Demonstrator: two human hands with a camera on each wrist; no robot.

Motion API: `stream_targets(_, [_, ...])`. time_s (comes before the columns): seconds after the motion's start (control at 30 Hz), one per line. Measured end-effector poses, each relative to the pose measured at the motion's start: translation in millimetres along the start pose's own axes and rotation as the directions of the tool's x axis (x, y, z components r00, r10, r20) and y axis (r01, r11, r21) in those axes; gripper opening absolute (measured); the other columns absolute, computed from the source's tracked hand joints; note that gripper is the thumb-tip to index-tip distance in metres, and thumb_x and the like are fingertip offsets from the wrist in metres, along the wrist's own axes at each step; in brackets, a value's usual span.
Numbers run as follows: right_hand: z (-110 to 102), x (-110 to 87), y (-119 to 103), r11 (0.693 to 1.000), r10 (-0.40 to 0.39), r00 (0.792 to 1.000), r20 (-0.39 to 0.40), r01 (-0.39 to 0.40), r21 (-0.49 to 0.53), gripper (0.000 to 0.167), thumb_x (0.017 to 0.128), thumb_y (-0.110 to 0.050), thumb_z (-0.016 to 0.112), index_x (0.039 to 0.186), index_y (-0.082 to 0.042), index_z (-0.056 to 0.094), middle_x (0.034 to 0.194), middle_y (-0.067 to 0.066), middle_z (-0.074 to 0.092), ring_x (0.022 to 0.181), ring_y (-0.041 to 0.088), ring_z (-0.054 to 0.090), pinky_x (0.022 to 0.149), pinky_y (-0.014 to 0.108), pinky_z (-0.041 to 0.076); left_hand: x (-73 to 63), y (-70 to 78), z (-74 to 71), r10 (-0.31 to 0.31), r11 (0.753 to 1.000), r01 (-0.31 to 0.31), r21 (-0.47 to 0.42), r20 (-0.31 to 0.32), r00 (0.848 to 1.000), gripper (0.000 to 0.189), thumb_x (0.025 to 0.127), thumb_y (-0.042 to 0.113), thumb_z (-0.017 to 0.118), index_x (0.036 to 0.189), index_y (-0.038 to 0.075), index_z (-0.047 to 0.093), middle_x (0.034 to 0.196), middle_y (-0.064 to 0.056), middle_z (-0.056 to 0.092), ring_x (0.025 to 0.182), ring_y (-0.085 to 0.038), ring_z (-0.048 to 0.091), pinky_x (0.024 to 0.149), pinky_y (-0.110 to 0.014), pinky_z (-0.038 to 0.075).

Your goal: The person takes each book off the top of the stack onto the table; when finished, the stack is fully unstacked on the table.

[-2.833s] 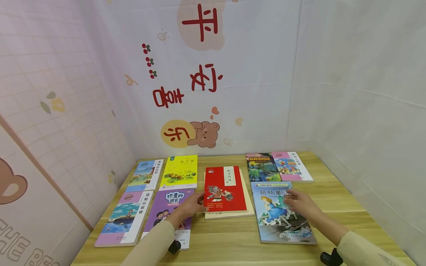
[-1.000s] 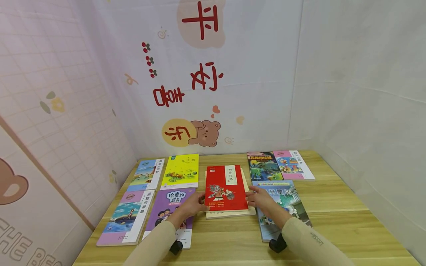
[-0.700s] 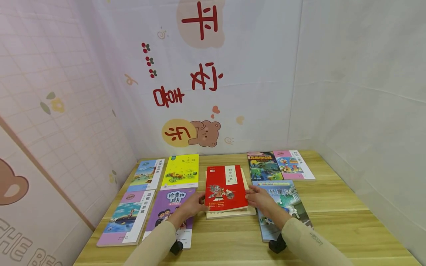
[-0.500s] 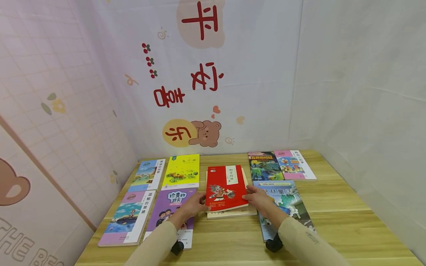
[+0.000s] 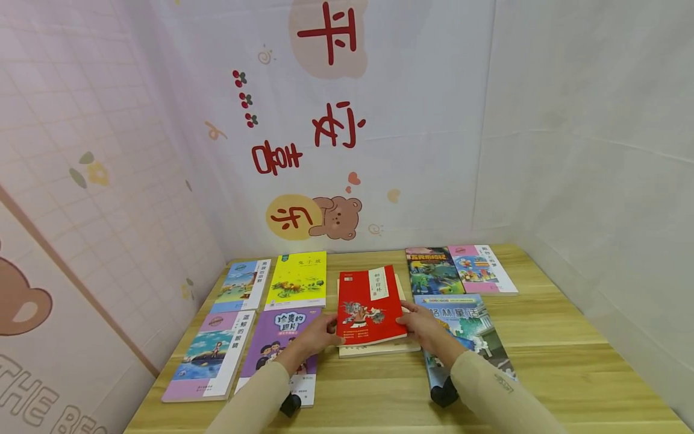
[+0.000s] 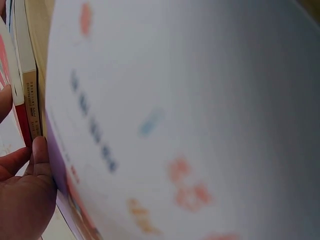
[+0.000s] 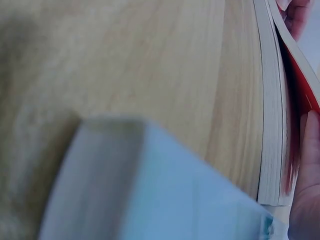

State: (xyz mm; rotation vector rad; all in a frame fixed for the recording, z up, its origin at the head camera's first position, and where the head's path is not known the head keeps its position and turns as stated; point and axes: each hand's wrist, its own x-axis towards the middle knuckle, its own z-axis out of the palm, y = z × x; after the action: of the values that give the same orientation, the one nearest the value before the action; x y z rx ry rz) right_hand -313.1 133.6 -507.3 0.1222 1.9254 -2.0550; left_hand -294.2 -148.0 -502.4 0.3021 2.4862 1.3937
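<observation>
A red-covered book [image 5: 360, 295] lies slightly askew over a cream book [image 5: 374, 349], its right side raised. My right hand [image 5: 428, 328] grips the red book's lower right edge, thumb on the cover. In the right wrist view, the fingers of that hand [image 7: 307, 190] reach under the lifted red cover [image 7: 301, 85], with a gap above the cream book's pages [image 7: 270, 125]. My left hand [image 5: 314, 337] pinches the red book's lower left corner. The left wrist view shows this hand [image 6: 30, 195] beside the cream book's spine [image 6: 32, 100].
To the left lie a yellow book [image 5: 298, 280], a purple book [image 5: 279, 337], a blue book [image 5: 241, 286] and a pink-and-white book [image 5: 208, 355]. On the right are a blue fairy-tale book [image 5: 461, 343], a dark green book [image 5: 434, 274] and another pink book [image 5: 482, 271]. Printed cloth hangs behind the wooden table [image 5: 564, 374].
My right hand has come from the blue fairy-tale book to the red book's right edge. The red book's right side has risen and turned slightly. My left hand stays at its left corner.
</observation>
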Motion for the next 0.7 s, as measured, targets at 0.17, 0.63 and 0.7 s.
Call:
stream_targets(0.17, [-1.4,-1.7,-2.3,1.000,-0.013,1.000,-0.005,0.013,0.003,0.067,0.094,0.003,0.053,0.155,-0.003,0.027,0.143,0.029,0.047,0.103,0.035,0.067,0.082,0.048,0.057,-1.4,0.7,-0.1,-0.006,1.000,0.006,0.025,-0.006,1.000,0.063,0.083,0.010,0.080,0.140,0.004,0.055,0.103,-0.011,0.054,0.088,-0.024,0.046,0.071,-0.035,0.037])
stream_targets(0.63, [-18.6,-9.0,-6.2,0.998,-0.045,0.999,-0.019,0.046,0.038,0.068,0.092,0.006,0.053,0.155,-0.004,0.029,0.144,0.030,0.045,0.103,0.035,0.066,0.081,0.050,0.056,0.6,-1.9,0.9,-0.008,0.998,0.008,0.069,-0.007,1.000,0.068,0.081,0.007,0.080,0.141,-0.006,0.050,0.112,-0.013,0.050,0.097,-0.027,0.044,0.082,-0.040,0.039])
stream_targets(0.7, [-20.5,-9.9,-7.1,0.998,-0.043,0.999,-0.023,0.043,0.040,0.068,0.092,0.006,0.053,0.155,-0.004,0.030,0.145,0.030,0.044,0.104,0.035,0.066,0.082,0.050,0.056,0.7,-2.7,1.1,-0.010,0.998,0.011,0.061,-0.009,1.000,0.069,0.081,0.005,0.080,0.142,-0.006,0.048,0.116,-0.014,0.050,0.100,-0.027,0.045,0.086,-0.043,0.041])
